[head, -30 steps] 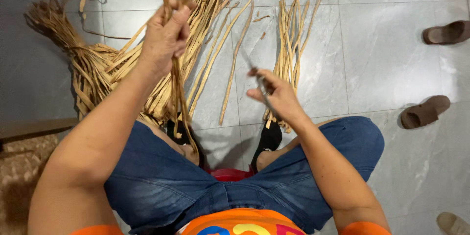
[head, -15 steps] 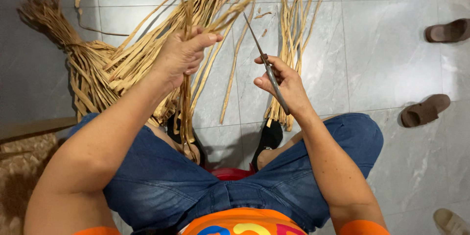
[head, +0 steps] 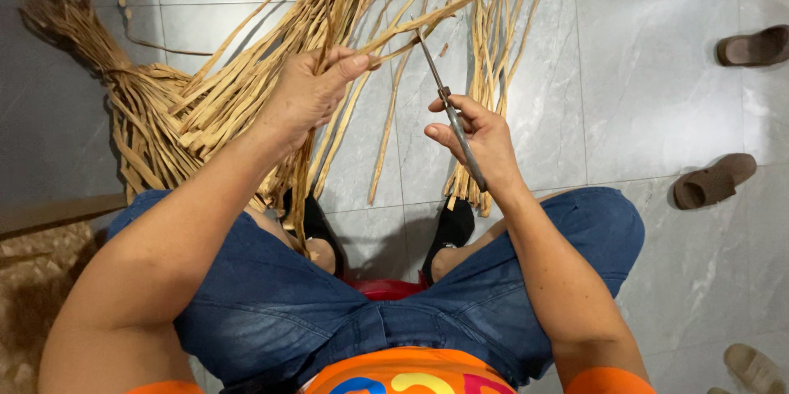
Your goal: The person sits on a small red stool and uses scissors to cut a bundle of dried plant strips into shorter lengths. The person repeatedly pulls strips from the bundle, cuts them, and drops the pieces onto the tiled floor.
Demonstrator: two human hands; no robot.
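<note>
Left of the knife point(head: 448, 106), a heap of dry straw strips point(head: 164, 115) covers the tiled floor point(head: 641, 98). The left hand point(head: 308, 94) pinches one long strip point(head: 444, 9) against the blade. The right hand point(head: 481, 139) is clenched around the knife's handle. Further right lie brown slippers point(head: 713, 182).

The strips point(head: 246, 106) look like dry, matt, fibrous plant stuff, tan and rough-edged. The knife point(head: 448, 110) has a thin blade of dull grey metal. The floor point(head: 641, 98) is of smooth grey stone-look tiles with a soft sheen. The jeans point(head: 271, 295) are blue denim cloth, faded in places. The sandals point(head: 713, 182) look matt brown, like rubber or plastic.
</note>
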